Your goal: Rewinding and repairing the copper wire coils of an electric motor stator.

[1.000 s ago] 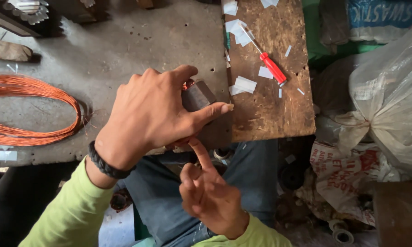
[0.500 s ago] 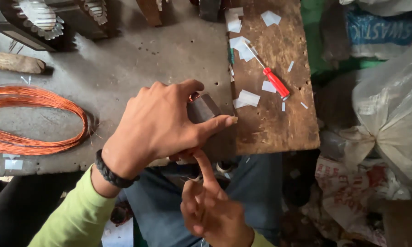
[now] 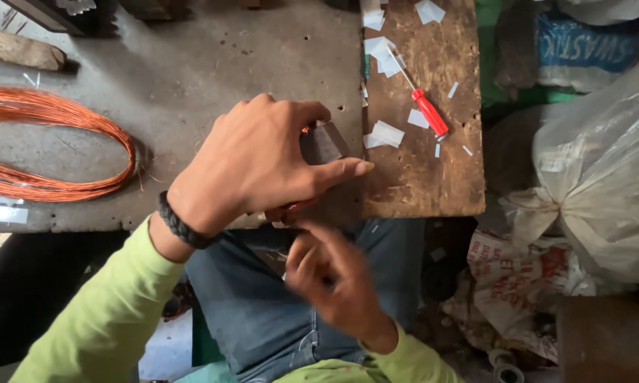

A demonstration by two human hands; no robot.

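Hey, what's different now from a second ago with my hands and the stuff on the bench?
The right hand has dropped its raised finger and pulled down from the bench edge, now blurred. The left hand still covers the small dark block. The copper wire coil and red screwdriver lie as before.

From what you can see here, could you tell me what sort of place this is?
Probably a small motor-winding or electrical repair workshop: a coil of copper wire lies on the worn bench, a red screwdriver sits on a wooden board, and sacks are piled alongside.

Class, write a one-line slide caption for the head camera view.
Left hand grips a small dark block at the bench edge, right hand below.
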